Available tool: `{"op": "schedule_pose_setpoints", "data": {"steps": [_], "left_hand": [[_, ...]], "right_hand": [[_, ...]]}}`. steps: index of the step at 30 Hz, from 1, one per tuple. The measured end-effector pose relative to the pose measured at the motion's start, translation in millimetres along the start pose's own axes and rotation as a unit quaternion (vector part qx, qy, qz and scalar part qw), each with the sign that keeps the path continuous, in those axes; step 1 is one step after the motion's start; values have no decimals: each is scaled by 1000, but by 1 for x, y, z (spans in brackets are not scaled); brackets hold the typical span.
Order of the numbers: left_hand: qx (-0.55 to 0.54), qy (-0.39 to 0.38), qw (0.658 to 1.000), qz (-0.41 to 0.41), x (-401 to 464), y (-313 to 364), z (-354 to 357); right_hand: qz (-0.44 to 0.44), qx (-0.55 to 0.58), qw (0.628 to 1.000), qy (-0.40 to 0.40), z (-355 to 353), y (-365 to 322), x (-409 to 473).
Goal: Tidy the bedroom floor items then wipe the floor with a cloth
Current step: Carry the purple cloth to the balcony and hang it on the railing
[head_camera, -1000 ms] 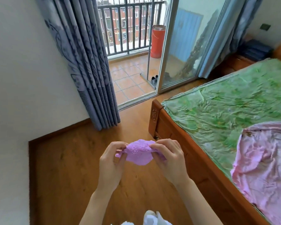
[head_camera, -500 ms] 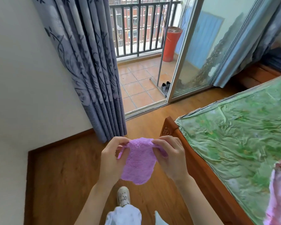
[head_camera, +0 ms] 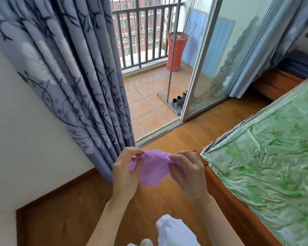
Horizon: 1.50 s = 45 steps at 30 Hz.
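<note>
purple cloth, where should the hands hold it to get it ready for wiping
Grip the purple cloth along its top edge, from either side, as the left hand and right hand do now: it hangs limp below the pinching fingers, so probably only the held edge stays spread.

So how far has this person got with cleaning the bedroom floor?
Done, it seems: the wooden floor in view has no loose items on it. In hand: the left hand and right hand each pinch the top edge of a purple cloth, holding it up in the air. Left: the wiping itself, since the cloth is not yet on the floor.
</note>
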<state>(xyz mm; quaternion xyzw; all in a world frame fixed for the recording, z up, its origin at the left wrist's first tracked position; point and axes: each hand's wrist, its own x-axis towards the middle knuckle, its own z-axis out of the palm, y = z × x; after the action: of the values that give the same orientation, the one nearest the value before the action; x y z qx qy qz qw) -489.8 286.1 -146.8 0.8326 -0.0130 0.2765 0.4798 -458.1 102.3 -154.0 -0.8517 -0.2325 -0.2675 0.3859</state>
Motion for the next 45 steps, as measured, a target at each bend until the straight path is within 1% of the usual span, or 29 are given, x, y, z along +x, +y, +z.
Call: {"op": "schedule_pose_setpoints", "data": {"steps": [4,8,12,17,21,24,27,30,35,39,45], "left_hand": [[-1,-5,1000,-10,43,-27,21],[-9,-10,999,-32,90,-50,49],[2,2,1000,-18,151,-73,81],[-13,12,1000,-26,233,-97,124],[1,44,998,-36,281,-113,151],[10,46,998,-31,312,-121,162],[0,59,997,-46,344,-130,172],[7,60,997,-46,376,-145,185],[23,32,999,-36,444,-181,204],[19,16,1000,-16,497,-209,211],[41,26,999,-14,560,-236,207]], "right_hand": [[20,-2,1000,-5,24,27,32],[31,-16,999,8,49,66,72],[11,-22,1000,0,68,110,127],[-5,-19,1000,-14,85,163,202],[-14,-19,999,-26,100,198,255],[-3,-12,999,-31,114,218,284],[5,-5,999,-31,132,239,311],[29,2,999,-31,152,259,337],[45,-5,999,-21,186,291,388],[72,23,997,-22,213,311,439],[56,49,997,-21,255,325,495]]}}
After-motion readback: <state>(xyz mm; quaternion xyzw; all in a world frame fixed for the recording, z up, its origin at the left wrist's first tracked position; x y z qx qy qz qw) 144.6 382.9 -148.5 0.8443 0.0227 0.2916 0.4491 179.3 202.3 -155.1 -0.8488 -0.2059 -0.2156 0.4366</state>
